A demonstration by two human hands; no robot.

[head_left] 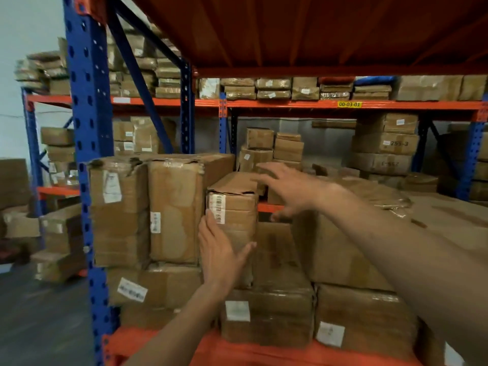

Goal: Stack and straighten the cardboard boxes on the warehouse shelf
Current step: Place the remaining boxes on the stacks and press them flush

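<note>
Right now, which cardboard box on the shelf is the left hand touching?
The narrow upright box with the barcode label: the left hand lies flat on its front. The taller boxes to its left are untouched.

A narrow cardboard box [232,207] stands upright on the warehouse shelf [163,344], barcode label on its front left edge, top flap dented. Just left of it stand two taller, worn boxes [148,210], tops torn. Beneath it lie flat taped boxes [266,313] with white labels.
</note>
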